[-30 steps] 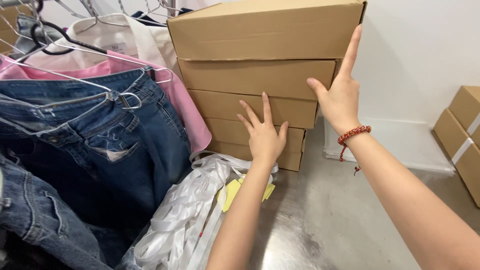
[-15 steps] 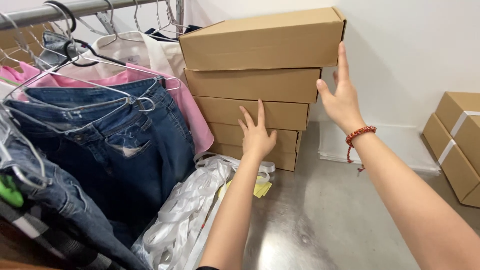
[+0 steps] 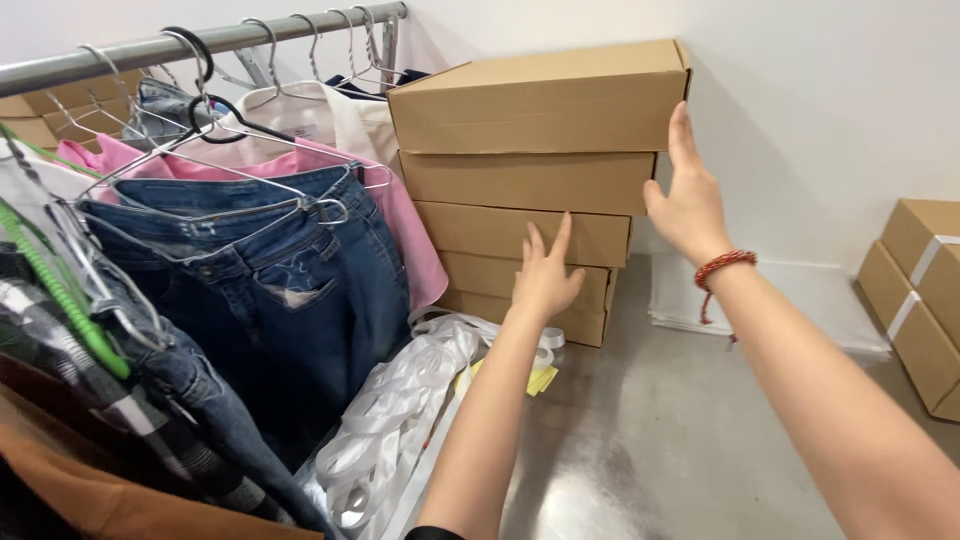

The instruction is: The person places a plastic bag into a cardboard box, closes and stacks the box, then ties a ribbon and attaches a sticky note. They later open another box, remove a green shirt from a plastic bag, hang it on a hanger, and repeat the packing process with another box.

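Both hands moved up since the earlier frames: right hand slid from the second box edge to the right end of the top flat brown cardboard box, palm flat on it, fingers straight, not clenched, nothing grasped. Left hand also open, fingers spread, against the front of the third box in the stack of flat brown cardboard boxes. Reads as steadying the stack, top box next to shift — judgement only.

Nearest: dark blue denim jeans and other garments on wire hangers. Beside them on the shiny grey floor, a heap of clear plastic bags with a yellow tag poking out. Red bead bracelet on right wrist.

Further: five-box stack against the white wall, top box sitting slightly skewed. Right edge: two more brown cardboard cartons with white tape. Flat white sheets lie along the wall base. Metal clothes rail runs top left.
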